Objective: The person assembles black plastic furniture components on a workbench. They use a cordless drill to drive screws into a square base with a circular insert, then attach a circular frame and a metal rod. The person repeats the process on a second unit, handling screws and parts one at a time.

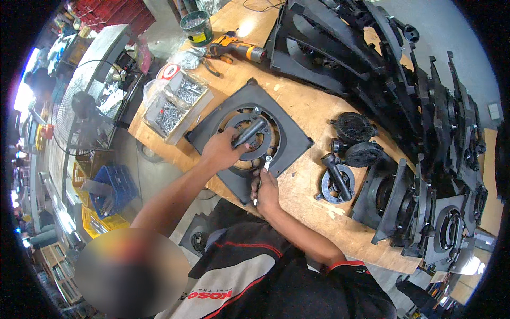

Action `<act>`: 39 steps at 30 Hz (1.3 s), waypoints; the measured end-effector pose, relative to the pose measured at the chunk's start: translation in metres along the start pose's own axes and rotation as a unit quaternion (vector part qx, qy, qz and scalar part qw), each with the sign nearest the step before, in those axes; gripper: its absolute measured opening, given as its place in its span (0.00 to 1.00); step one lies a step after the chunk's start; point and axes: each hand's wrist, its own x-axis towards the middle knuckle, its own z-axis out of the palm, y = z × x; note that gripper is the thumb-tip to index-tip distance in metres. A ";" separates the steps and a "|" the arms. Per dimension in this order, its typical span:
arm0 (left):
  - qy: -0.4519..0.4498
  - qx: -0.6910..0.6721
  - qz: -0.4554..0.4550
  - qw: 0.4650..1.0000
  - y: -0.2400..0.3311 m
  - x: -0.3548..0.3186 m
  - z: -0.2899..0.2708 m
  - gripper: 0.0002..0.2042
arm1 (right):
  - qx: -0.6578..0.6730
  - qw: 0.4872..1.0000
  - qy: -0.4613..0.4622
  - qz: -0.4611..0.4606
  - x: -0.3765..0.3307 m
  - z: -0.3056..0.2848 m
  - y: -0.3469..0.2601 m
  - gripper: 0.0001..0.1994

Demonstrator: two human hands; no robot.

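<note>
A square black plastic plate (pixel 293 139) lies turned cornerwise on the wooden bench, with a round ringed opening in its middle. Over that opening sits a black round fitting with a short pipe (pixel 253 131) across it. My left hand (pixel 223 151) is closed around the lower end of this pipe. In the fist of my right hand (pixel 265 192), at the plate's near edge, is a metal wrench (pixel 266 165). Its ring end rests at the lower right of the ringed opening; whether it sits on a bolt, I cannot tell.
Left of the plate stands a divided box (pixel 197 109) of screws. Beyond it lie pliers (pixel 211 68), an orange-black cordless drill (pixel 241 50) and a tub (pixel 195 26). More pipe fittings (pixel 338 179) sit at right, beside stacked black plates (pixel 393 194). A fan (pixel 82 106) stands off left.
</note>
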 end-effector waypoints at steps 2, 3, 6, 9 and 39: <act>-0.005 -0.002 -0.001 1.000 0.000 -0.002 -0.001 0.23 | -0.102 0.994 -0.024 0.023 -0.007 -0.015 -0.022 0.15; -0.004 -0.014 0.005 1.000 0.000 -0.002 -0.002 0.23 | -0.157 0.986 -0.047 0.019 -0.002 -0.027 -0.030 0.16; -0.014 -0.016 0.011 1.000 0.006 -0.002 -0.005 0.23 | -0.270 0.955 -0.118 0.032 0.015 -0.061 -0.061 0.20; -0.008 -0.012 0.023 1.000 0.000 -0.001 0.000 0.23 | -0.381 0.901 -0.184 0.092 0.026 -0.073 -0.095 0.21; 0.002 -0.006 0.007 1.000 0.000 0.003 0.005 0.25 | -0.184 0.982 -0.005 0.042 0.001 -0.037 -0.033 0.15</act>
